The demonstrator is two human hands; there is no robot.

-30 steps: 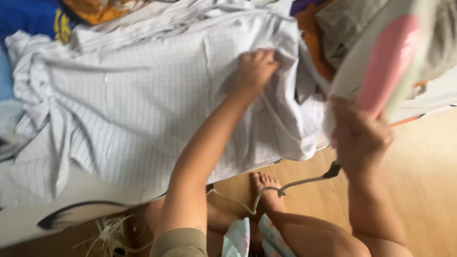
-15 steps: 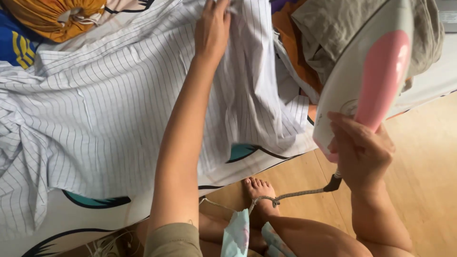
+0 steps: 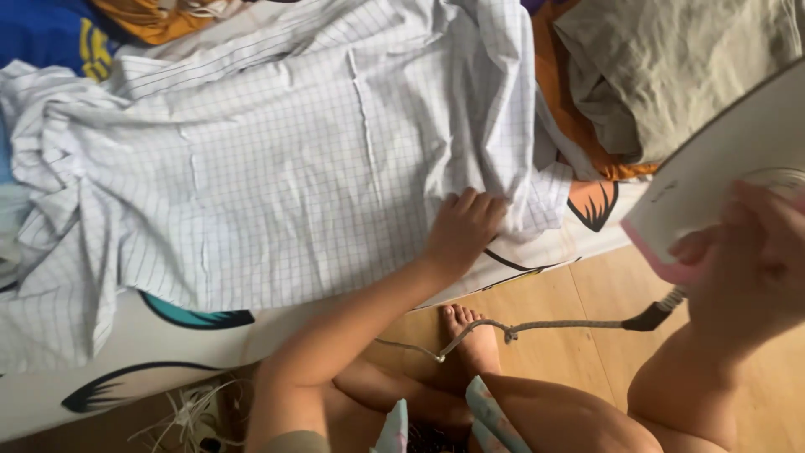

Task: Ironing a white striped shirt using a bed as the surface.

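A white shirt with a thin grid pattern lies spread over a padded surface with a cartoon-print cover. My left hand rests on the shirt's near right edge, fingers bent and pinching the fabric. My right hand holds a white and pink clothes iron in the air at the right, off the shirt. A braided cord runs from the iron's rear across the floor.
An olive-grey garment lies on orange cloth at the upper right. Blue cloth sits at the upper left. Below are a wooden floor, my bare foot and a tangle of pale cords.
My left hand came back from the shirt's far edge to its near right edge. The iron shifted right and lower in view, now partly cut off.
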